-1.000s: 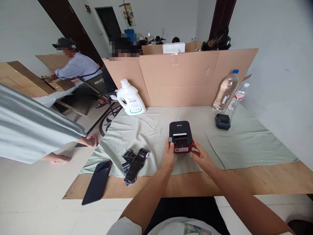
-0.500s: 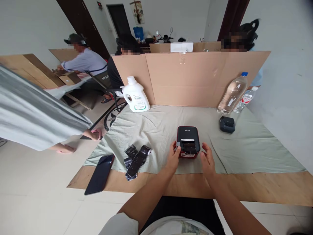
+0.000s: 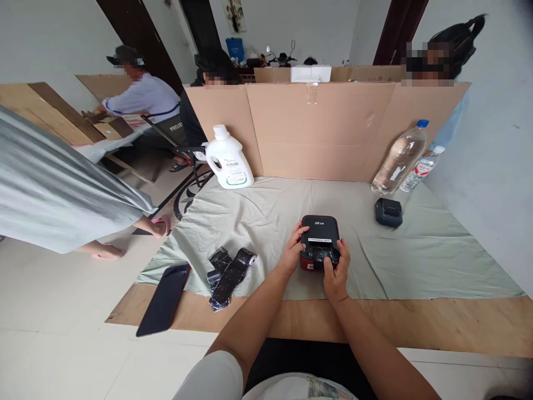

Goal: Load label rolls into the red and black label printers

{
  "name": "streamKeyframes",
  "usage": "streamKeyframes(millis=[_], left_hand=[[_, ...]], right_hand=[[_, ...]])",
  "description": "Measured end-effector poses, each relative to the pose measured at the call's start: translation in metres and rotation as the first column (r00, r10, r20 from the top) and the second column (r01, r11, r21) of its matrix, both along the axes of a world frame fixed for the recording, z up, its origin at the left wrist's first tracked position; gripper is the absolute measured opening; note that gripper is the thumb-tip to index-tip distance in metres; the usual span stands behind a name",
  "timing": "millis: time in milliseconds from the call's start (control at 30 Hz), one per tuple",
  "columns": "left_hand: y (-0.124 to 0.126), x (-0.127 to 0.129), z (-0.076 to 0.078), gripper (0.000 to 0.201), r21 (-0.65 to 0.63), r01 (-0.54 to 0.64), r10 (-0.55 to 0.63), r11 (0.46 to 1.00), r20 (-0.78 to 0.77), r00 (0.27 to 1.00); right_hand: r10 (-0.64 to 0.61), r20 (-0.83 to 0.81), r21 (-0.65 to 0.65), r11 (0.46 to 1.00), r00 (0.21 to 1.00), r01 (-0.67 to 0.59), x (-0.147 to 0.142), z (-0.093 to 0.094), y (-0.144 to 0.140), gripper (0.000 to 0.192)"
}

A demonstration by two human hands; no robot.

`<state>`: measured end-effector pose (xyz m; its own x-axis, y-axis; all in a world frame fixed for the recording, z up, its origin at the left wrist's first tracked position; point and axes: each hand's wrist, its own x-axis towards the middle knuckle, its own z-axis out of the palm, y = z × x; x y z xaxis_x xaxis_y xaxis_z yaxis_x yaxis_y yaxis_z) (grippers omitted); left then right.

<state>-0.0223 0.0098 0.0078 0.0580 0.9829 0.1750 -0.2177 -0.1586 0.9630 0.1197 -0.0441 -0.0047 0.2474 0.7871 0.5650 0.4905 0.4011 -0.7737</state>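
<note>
A small black-and-red label printer (image 3: 320, 230) sits on the pale green cloth (image 3: 258, 216) in front of me. My left hand (image 3: 291, 251) grips its left side, fingers up along the edge. My right hand (image 3: 336, 272) holds the front right corner, with the thumb pressed on the dark front opening. A black roll of tape or label stock (image 3: 228, 272) lies partly unwound on the cloth to the left, apart from both hands.
A dark phone (image 3: 164, 299) lies at the table's front left. A white jug (image 3: 227, 159), two plastic bottles (image 3: 398, 157) and a small black device (image 3: 388, 212) stand before a cardboard screen (image 3: 316, 128). Other people sit beyond it and stand at the left.
My right hand came off the printer's right side, then returned onto its front, thumb on the opening. My left hand slid up along the left side. The view shifted slightly.
</note>
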Motion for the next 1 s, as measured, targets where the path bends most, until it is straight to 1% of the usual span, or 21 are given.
streamKeyframes(millis=[100,267,500,633,733,800,867,933,1000], left_hand=[[0.0,0.001,-0.002,0.057,0.012,-0.003,0.003,1.0,-0.018,1.0],[0.002,0.0,0.001,0.056,0.016,0.0,0.001,1.0,-0.068,0.998],[0.002,-0.003,0.005,0.064,0.017,0.039,-0.038,0.999,-0.081,0.996],[0.004,-0.007,0.014,0.073,-0.044,0.107,-0.108,0.993,-0.037,0.993],[0.008,-0.011,0.023,0.075,-0.037,0.106,-0.107,0.994,-0.039,0.993],[0.011,-0.011,0.028,0.071,-0.023,0.083,-0.084,0.996,-0.065,0.994],[0.014,-0.011,0.031,0.063,-0.021,0.058,-0.06,0.998,-0.119,0.991],[0.017,-0.009,0.034,0.05,-0.006,0.014,-0.015,1.0,-0.235,0.972],[0.021,-0.007,0.037,0.035,0.056,-0.04,0.059,0.998,-0.4,0.915]], right_hand=[[0.01,-0.024,0.001,1.0,1.0,-0.01,0.0,-0.002,0.001,0.055],[-0.001,-0.041,-0.063,0.998,0.999,-0.001,-0.001,-0.004,0.0,0.062],[-0.005,-0.162,-0.078,0.997,0.987,-0.008,-0.003,-0.006,0.001,0.069],[-0.008,-0.198,-0.095,0.995,0.98,-0.011,-0.001,-0.014,0.004,0.071],[0.019,-0.192,-0.08,0.996,0.981,-0.036,0.002,-0.019,0.006,0.071],[0.032,-0.176,-0.062,0.997,0.984,-0.043,0.004,-0.021,0.006,0.071],[0.043,-0.166,-0.044,0.998,0.985,-0.051,0.005,-0.022,0.007,0.07],[0.061,-0.166,-0.025,0.998,0.984,-0.066,0.005,-0.023,0.007,0.068],[0.079,-0.177,-0.003,0.997,0.981,-0.081,0.006,-0.024,0.008,0.066]])
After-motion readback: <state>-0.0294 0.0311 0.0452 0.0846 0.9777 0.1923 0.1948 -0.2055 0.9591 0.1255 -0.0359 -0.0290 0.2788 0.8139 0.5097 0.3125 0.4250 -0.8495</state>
